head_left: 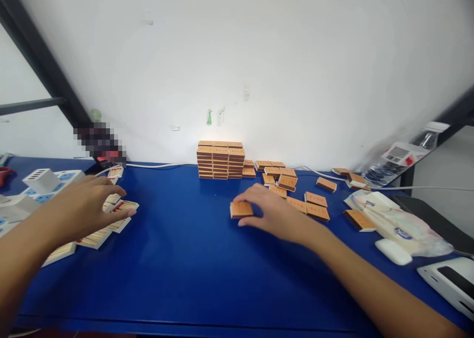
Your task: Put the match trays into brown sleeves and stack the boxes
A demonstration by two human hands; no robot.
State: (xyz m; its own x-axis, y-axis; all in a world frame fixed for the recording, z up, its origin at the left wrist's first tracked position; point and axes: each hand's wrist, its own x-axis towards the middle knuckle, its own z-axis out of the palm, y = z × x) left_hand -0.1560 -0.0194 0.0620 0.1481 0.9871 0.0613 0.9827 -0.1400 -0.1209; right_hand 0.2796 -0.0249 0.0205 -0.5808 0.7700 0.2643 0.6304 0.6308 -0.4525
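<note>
My right hand (pixel 264 207) grips an orange matchbox (pixel 242 210) between thumb and fingers over the middle of the blue table (pixel 192 279). At the left, my left hand (pixel 91 202) hovers with thumb and fingers apart, nothing between them. Under and beside it lie several white matchbox trays (pixel 97 238) full of matches, partly hidden by the hand. A neat stack of matchboxes (pixel 221 163) stands against the wall. More loose matchboxes (pixel 287 181) are scattered behind and to the right of my right hand.
White power strips (pixel 66 180) with a plug sit at the far left. On the right are a tissue pack (pixel 400 224), a white case (pixel 393 251), a white device (pixel 450 281) and a leaning plastic bottle (pixel 405 155). A white cable (pixel 159 166) runs along the wall.
</note>
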